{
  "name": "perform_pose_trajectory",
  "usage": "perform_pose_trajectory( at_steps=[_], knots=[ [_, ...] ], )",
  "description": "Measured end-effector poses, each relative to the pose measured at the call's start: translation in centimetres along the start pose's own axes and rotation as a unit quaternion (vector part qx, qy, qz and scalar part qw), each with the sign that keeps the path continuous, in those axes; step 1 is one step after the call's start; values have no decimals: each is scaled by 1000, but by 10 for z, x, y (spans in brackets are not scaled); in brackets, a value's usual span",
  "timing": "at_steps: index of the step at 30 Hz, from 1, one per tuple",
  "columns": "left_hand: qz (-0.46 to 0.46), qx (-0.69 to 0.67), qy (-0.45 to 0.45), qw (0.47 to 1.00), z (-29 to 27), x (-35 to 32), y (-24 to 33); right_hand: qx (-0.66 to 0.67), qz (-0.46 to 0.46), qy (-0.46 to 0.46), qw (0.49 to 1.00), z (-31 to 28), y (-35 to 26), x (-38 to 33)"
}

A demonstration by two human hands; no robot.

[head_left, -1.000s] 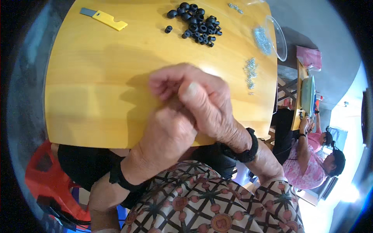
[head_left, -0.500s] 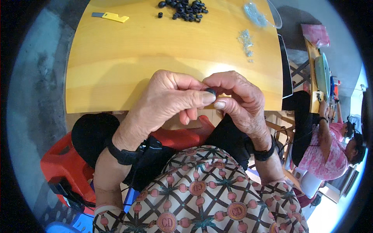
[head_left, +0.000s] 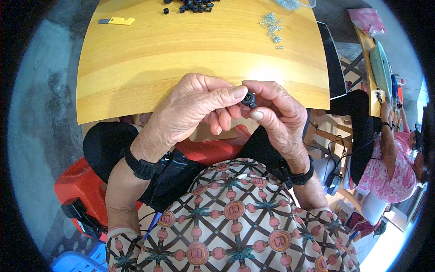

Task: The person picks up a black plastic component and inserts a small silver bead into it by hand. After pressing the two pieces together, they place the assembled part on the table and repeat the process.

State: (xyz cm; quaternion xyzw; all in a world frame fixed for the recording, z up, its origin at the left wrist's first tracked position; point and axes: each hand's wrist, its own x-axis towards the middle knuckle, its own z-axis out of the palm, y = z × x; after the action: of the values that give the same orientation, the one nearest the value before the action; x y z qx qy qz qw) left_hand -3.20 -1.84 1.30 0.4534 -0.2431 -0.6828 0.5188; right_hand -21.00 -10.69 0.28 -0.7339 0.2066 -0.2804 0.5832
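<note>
Just beyond the table's near edge, both hands meet on a small black plastic cord lock (head_left: 248,99), whose round end with a hole faces up. My left hand (head_left: 199,106) pinches it from the left between thumb and index finger, the other fingers curled below. From the right, my right hand (head_left: 283,111) grips it with thumb and index fingertips. Part of the piece is covered by the fingers. A pile of small black plastic parts (head_left: 195,6) lies at the far side of the table, and a scatter of small metal springs (head_left: 272,28) lies at the far right.
The yellow wooden table (head_left: 149,59) spans the area ahead. A yellow-handled cutter (head_left: 118,21) lies far left. A clear container (head_left: 290,3) with more springs stands at the far right corner. A red stool (head_left: 84,192) is at left; another person (head_left: 389,158) sits at a table on the right.
The view has shifted, so the table's far items sit higher in the picture. Between my fingers the cord lock has turned, and its round end with the hole now shows.
</note>
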Motion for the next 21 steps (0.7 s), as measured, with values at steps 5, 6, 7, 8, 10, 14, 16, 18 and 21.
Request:
perform_pose_trajectory(
  at_steps=[5,6,7,8,10,14,16,18,21],
  knots=[
    [17,42,7,999,3,4,-1,-4,10,3,1000,-2,3,1],
    [33,53,16,998,3,5,-2,-28,-10,4,1000,-3,5,2],
    [48,65,25,996,3,6,-3,-52,-31,5,998,-3,6,2],
    [47,63,26,997,2,5,-2,-51,-29,4,998,-3,7,2],
    [52,93,7,994,1,4,1,-77,-43,11,996,-2,10,2],
    [46,99,11,994,-1,4,1,-90,-54,4,994,0,12,2],
    [48,89,8,995,-3,4,0,-2,-23,66,998,7,12,-1],
    [49,89,16,995,-2,4,-1,-4,14,79,997,7,9,-4],
    [58,87,38,994,-1,4,-4,-58,45,92,993,4,8,-6]
  ],
)
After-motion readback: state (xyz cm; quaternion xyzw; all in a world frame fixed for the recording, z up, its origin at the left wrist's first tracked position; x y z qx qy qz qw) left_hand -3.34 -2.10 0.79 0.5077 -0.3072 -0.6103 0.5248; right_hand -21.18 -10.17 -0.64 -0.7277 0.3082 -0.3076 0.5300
